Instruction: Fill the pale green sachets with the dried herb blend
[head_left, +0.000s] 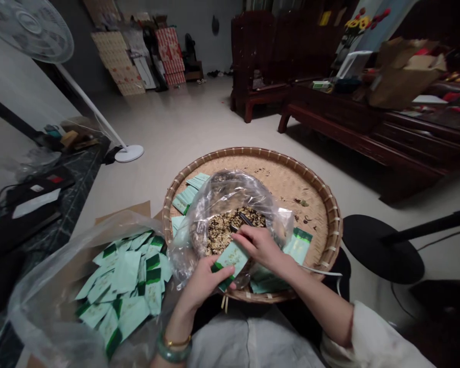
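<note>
Well, the left hand [206, 278] is gripping a small green packet [233, 261] by its lower end, with the thumb lying on top. The packet is tilting over the front side of a big clear bag [235, 186], just below the brown and pale bits [220, 230] inside. The right hand [262, 248] is bending its fingers at the packet's top end and seems to be holding a dark tool [246, 220], but that spot is small and hard to see. The bag is sitting on a round woven tray [335, 225]. More green packets are lying on the tray, on both sides of the bag. Many others are filling a large plastic sack [34, 317] on the left.
</note>
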Demonstrator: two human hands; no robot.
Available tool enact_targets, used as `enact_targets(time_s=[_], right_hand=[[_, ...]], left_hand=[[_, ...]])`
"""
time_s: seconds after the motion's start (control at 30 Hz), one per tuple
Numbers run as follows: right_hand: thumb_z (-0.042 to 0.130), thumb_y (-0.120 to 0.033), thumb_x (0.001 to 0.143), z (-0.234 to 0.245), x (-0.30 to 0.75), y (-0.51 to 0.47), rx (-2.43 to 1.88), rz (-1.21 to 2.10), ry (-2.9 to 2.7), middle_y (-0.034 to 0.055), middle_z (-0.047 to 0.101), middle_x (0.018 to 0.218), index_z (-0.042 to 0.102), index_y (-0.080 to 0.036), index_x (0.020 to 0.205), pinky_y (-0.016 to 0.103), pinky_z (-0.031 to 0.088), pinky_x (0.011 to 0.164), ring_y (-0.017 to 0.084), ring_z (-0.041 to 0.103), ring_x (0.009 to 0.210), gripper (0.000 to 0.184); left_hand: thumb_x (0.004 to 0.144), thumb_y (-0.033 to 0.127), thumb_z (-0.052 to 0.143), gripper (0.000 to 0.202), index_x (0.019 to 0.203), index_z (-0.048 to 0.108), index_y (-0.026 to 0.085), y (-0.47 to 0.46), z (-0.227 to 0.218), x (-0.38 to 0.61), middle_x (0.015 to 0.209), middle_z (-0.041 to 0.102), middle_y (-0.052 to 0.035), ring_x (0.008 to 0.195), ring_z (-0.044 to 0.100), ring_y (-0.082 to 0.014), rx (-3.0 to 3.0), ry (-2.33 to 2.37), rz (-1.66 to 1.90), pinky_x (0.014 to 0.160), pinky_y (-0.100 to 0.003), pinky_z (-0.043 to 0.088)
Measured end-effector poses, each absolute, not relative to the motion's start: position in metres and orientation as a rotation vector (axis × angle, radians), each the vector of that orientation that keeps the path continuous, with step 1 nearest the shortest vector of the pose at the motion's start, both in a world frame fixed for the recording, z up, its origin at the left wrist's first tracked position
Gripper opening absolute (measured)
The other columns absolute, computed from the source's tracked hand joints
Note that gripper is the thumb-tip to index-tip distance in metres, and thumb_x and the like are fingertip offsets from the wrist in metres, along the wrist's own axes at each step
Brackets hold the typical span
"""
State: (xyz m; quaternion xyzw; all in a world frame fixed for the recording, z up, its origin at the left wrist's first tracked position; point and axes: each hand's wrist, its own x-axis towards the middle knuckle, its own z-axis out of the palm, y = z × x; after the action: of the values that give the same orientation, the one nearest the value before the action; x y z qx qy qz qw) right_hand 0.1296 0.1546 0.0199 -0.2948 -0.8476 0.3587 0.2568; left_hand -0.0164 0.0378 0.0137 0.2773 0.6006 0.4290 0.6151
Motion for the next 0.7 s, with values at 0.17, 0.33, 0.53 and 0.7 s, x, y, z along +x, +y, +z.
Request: enact_targets(time_s=[0.17, 0.33, 0.53, 0.7], right_hand=[[0.046, -0.033, 0.092, 0.019, 0.119, 0.153, -0.726, 1.025, -2.217, -0.0039, 0.045, 0.056, 0.043, -0.019, 0.059, 0.021, 0.031, 0.053, 0.009, 0.042, 0.053, 0.036], [0.031, -0.046, 0.097, 0.025, 0.143, 0.167, -0.855, 1.523, -2.207, -0.0037, 0.049, 0.049, 0.054, -0.017, 0.067, 0.020, 0.036, 0.050, 0.010, 0.048, 0.047, 0.047], [0.068, -0.029, 0.079, 0.027, 0.174, 0.169, -0.837, 1.174, -3.073, 0.0029, 0.073, 0.068, 0.076, -0.021, 0.076, 0.022, 0.039, 0.058, 0.016, 0.065, 0.063, 0.011], [0.067, -0.026, 0.078, 0.019, 0.165, 0.164, -0.870, 1.002, -3.258, 0.0025, 0.076, 0.081, 0.077, -0.028, 0.087, 0.022, 0.039, 0.059, 0.020, 0.069, 0.076, 0.014]], left_hand=[[0.058, 0.042, 0.082, 0.040, 0.077, 0.065, 0.011, 0.036, 0.013, -0.015, 0.055, 0.067, -0.0001, 0.047, 0.063, -0.0139, 0.600, 1.349, 0.994, 0.045, -0.020, 0.046], [0.058, 0.040, 0.085, 0.034, 0.078, 0.069, 0.016, 0.030, 0.006, -0.027, 0.068, 0.073, -0.0012, 0.050, 0.065, -0.0133, 0.425, 1.173, 1.473, 0.043, -0.018, 0.049], [0.053, 0.055, 0.082, 0.070, 0.117, 0.061, 0.036, 0.024, 0.006, -0.051, 0.115, 0.070, 0.0024, 0.085, 0.069, -0.0131, 0.286, 0.836, 2.181, 0.064, -0.016, 0.056], [0.058, 0.048, 0.082, 0.067, 0.119, 0.062, 0.028, 0.026, 0.002, -0.043, 0.107, 0.072, -0.0029, 0.084, 0.069, -0.0153, 0.332, 0.892, 2.016, 0.066, -0.020, 0.057]])
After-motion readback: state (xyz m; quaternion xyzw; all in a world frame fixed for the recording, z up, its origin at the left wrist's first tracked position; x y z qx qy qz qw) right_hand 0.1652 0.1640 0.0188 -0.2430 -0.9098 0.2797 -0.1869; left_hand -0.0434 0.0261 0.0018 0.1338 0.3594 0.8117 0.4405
